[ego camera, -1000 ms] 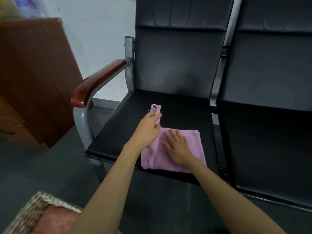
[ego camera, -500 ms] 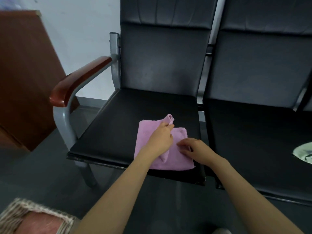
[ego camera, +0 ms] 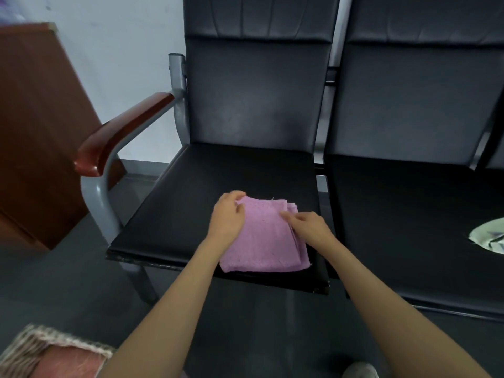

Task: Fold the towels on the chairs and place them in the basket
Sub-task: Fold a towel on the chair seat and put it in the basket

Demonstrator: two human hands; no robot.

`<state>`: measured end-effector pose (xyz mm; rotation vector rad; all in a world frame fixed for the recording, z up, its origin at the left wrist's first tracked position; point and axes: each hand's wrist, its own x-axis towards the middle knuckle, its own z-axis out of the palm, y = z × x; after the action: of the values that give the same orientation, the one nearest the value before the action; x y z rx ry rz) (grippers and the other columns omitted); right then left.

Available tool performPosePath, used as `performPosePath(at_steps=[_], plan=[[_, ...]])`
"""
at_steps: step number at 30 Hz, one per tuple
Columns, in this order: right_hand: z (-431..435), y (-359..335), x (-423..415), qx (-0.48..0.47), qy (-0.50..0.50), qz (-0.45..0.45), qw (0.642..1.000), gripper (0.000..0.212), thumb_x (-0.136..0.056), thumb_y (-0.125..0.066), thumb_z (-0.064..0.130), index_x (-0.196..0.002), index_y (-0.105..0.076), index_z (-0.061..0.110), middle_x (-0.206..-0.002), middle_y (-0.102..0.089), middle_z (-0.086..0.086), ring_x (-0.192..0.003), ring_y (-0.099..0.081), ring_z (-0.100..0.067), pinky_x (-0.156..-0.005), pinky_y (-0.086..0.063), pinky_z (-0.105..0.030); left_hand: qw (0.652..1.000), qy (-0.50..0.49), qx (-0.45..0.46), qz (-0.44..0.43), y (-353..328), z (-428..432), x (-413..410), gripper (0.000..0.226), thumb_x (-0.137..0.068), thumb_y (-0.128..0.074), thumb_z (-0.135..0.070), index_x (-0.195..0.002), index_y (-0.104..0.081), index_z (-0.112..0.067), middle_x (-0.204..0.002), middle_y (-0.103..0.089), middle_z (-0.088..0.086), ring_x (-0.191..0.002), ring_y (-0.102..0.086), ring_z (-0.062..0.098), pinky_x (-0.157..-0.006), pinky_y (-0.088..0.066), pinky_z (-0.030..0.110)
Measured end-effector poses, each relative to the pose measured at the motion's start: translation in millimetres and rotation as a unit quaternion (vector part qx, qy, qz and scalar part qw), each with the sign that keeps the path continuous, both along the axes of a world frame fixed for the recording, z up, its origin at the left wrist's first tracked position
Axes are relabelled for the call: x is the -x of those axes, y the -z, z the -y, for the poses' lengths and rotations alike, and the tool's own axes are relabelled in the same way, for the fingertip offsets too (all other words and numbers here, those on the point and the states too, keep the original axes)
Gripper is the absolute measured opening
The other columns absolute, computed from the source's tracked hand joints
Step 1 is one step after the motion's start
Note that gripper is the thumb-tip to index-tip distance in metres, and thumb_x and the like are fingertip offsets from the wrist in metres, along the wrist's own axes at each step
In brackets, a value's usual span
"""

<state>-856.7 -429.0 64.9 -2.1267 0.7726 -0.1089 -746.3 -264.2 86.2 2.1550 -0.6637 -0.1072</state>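
Note:
A pink towel (ego camera: 263,238) lies folded into a thick square near the front edge of the left black chair seat (ego camera: 191,214). My left hand (ego camera: 227,216) grips the towel's far left corner with curled fingers. My right hand (ego camera: 308,226) rests on the towel's right side, fingers curled at the stacked edges. A woven basket (ego camera: 24,347) stands on the floor at the bottom left, with a pinkish folded cloth (ego camera: 68,364) inside. A pale green towel (ego camera: 491,237) lies on the right chair seat at the frame's edge.
The left chair has a wooden armrest (ego camera: 120,135) on a grey metal frame. A brown wooden cabinet (ego camera: 35,132) stands to the left. The dark floor lies between chair and basket. A shoe tip (ego camera: 360,371) shows at the bottom.
The raised left part of the pink towel has been folded over, and the towel now lies as a flat square. Both hands shifted to its far corners.

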Motion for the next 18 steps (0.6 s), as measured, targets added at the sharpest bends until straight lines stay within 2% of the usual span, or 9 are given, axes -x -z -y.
performPosePath(at_steps=[2,3,4,7,10,11,13,16,18], plan=[[-14,3,-6,0.139,-0.020,-0.016,0.990,0.041,-0.086,-0.058,0.042,-0.062,-0.048,0.011,-0.061,-0.049,0.000,-0.062,-0.048,-0.017,-0.062,-0.043,-0.029,0.999,-0.021,-0.033,0.018,7,-10,-8,0.035,-0.097,-0.046,-0.010,-0.132,-0.051,-0.015,-0.137,-0.046,0.003,-0.124,-0.043,0.017,-0.099,-0.035,0.024],[-19,4,-10,0.181,-0.021,0.001,0.983,0.034,-0.086,-0.058,0.034,-0.062,-0.047,0.013,-0.062,-0.048,0.001,-0.064,-0.048,-0.017,-0.062,-0.045,-0.031,0.998,-0.024,-0.048,0.023,10,-13,-9,0.036,-0.097,-0.046,-0.012,-0.133,-0.051,-0.013,-0.138,-0.044,0.004,-0.127,-0.041,0.018,-0.100,-0.034,0.025],[-25,1,-14,0.181,-0.018,0.034,0.983,0.028,-0.087,-0.057,0.028,-0.066,-0.049,0.011,-0.065,-0.050,-0.001,-0.065,-0.049,-0.017,-0.062,-0.047,-0.033,0.998,-0.027,-0.057,0.028,12,-16,-10,0.036,-0.098,-0.046,-0.013,-0.133,-0.050,-0.012,-0.139,-0.042,0.004,-0.129,-0.038,0.019,-0.101,-0.034,0.026],[-35,-24,-22,0.046,0.007,0.132,0.990,0.011,-0.093,-0.050,0.020,-0.090,-0.052,0.009,-0.075,-0.055,-0.003,-0.061,-0.049,-0.013,-0.056,-0.045,-0.028,0.996,-0.027,-0.068,0.049,14,-20,-10,0.039,-0.100,-0.043,-0.017,-0.137,-0.047,-0.010,-0.146,-0.037,0.004,-0.136,-0.030,0.018,-0.109,-0.029,0.030],[-30,-43,-19,-0.023,0.049,0.187,0.981,0.008,-0.095,-0.048,0.020,-0.102,-0.048,0.015,-0.081,-0.054,0.002,-0.063,-0.049,-0.010,-0.055,-0.044,-0.023,0.995,0.001,-0.073,0.070,13,-18,-5,0.042,-0.102,-0.037,-0.021,-0.143,-0.040,-0.012,-0.153,-0.028,0.004,-0.143,-0.018,0.018,-0.115,-0.018,0.032],[-26,-43,-16,-0.035,0.060,0.182,0.981,0.010,-0.095,-0.048,0.020,-0.103,-0.048,0.015,-0.083,-0.054,0.002,-0.065,-0.050,-0.009,-0.056,-0.044,-0.023,0.994,0.014,-0.077,0.070,14,-16,-2,0.043,-0.103,-0.035,-0.023,-0.144,-0.038,-0.012,-0.154,-0.026,0.003,-0.144,-0.015,0.018,-0.117,-0.016,0.032],[-16,-34,-10,-0.024,0.057,0.110,0.992,0.014,-0.093,-0.049,0.019,-0.106,-0.046,0.013,-0.089,-0.054,-0.001,-0.070,-0.050,-0.011,-0.059,-0.044,-0.023,0.989,0.043,-0.115,0.083,20,-12,2,0.045,-0.104,-0.030,-0.026,-0.146,-0.032,-0.013,-0.157,-0.020,0.003,-0.146,-0.010,0.019,-0.119,-0.012,0.034],[-6,-14,0,0.021,0.013,-0.012,1.000,0.026,-0.091,-0.053,0.019,-0.114,-0.044,0.011,-0.097,-0.054,-0.003,-0.079,-0.054,-0.015,-0.064,-0.046,-0.027,0.960,0.085,-0.248,0.095,34,-8,7,0.051,-0.104,-0.021,-0.034,-0.151,-0.017,-0.014,-0.160,-0.005,0.002,-0.147,0.003,0.019,-0.120,-0.005,0.042],[-3,-8,4,0.033,0.003,-0.028,0.999,0.033,-0.090,-0.058,0.020,-0.118,-0.042,0.012,-0.101,-0.053,-0.003,-0.085,-0.055,-0.016,-0.067,-0.047,-0.027,0.947,0.099,-0.298,0.065,42,-7,9,0.055,-0.103,-0.016,-0.038,-0.153,-0.006,-0.017,-0.160,0.005,-0.001,-0.147,0.010,0.018,-0.119,0.000,0.045]])
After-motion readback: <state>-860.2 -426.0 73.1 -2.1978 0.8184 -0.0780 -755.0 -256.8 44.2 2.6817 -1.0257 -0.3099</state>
